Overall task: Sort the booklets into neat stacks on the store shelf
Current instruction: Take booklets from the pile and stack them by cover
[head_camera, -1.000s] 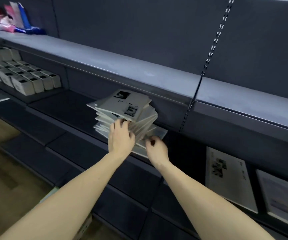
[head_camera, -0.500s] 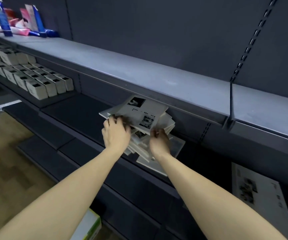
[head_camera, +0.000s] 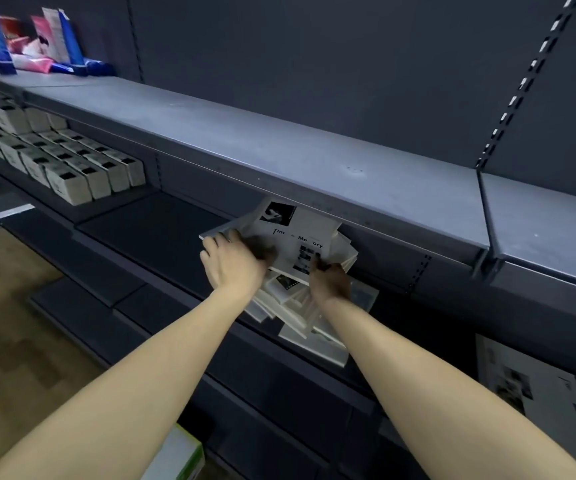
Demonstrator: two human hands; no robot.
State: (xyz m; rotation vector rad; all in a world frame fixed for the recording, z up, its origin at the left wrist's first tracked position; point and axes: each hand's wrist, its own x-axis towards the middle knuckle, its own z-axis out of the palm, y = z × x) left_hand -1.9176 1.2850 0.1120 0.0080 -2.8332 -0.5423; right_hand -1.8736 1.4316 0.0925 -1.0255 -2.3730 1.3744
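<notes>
Booklets: the messy pile of booklets (head_camera: 290, 303) sits on the dark shelf (head_camera: 148, 233) right in front of my hands, tucked under the edge of the grey shelf (head_camera: 279, 147) above.
Top booklet: the top booklet (head_camera: 300, 233) lies flat just past my fingers, its long side slanting away to my left.
Lower booklets: they fan out crooked below my hands, and some stick out over the shelf edge toward me.
Left hand: my left hand (head_camera: 232, 265) curls over the near left edge of the top booklets and holds them.
Right hand: my right hand (head_camera: 329, 280) pinches the near right edge of the top booklet. It is in shadow, so I cannot see each finger.
Nearer hand: both touch the pile, one on each side.
Words: the cover reads "Tim" and "Me ory"; a letter seems lost in the glare.
More booklets: another booklet (head_camera: 539, 393) lies flat, well off to my right.
Boxes: small white boxes (head_camera: 82, 171) stand in rows far to my left. I cannot read them.
</notes>
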